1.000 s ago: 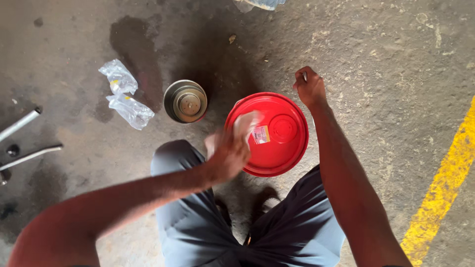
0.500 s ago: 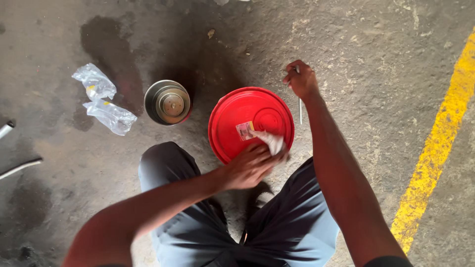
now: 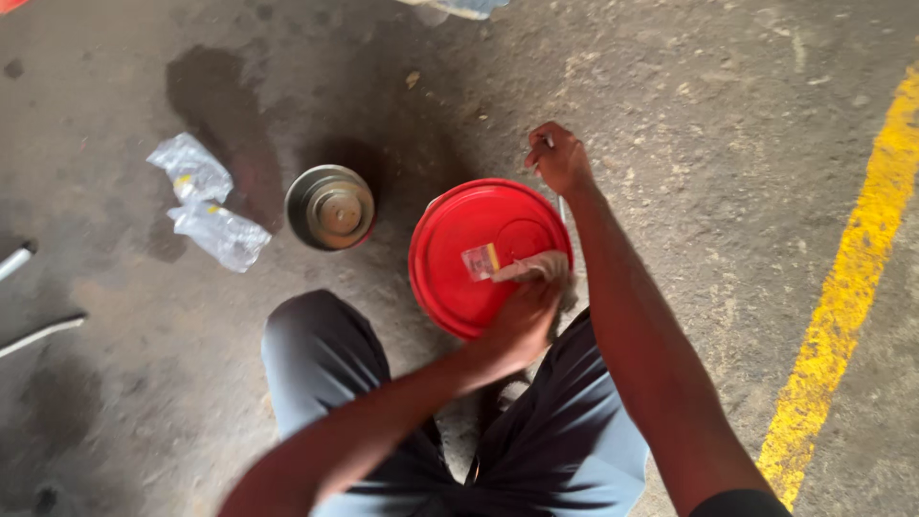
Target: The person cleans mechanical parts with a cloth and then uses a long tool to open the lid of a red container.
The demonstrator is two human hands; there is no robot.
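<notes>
The person crouches over a round red lid (image 3: 479, 254) that lies flat on the concrete floor (image 3: 670, 115), right in front of their knees. The left hand (image 3: 522, 316) rests on the near right part of the lid, its fingers closed around a crumpled pale cloth (image 3: 536, 268) that presses against the red top; the hand is blurred, so the exact grip is hard to make out. A small label (image 3: 481, 260) sits near the middle of the lid, just left of the cloth.

The right hand (image 3: 558, 158) hovers just beyond the lid's far right edge, curled nearly shut around something thin. What that is I cannot tell, though a slim light sliver shows below it beside the rim.

To the left of the lid, close but apart, stands a round metal bowl-like part (image 3: 331, 207). Farther left of that lie two crumpled clear plastic bags (image 3: 206, 206). Well to the right of the lid runs a yellow painted line (image 3: 852, 287) on the floor. Metal rods (image 3: 38, 335) show far off to the left.
</notes>
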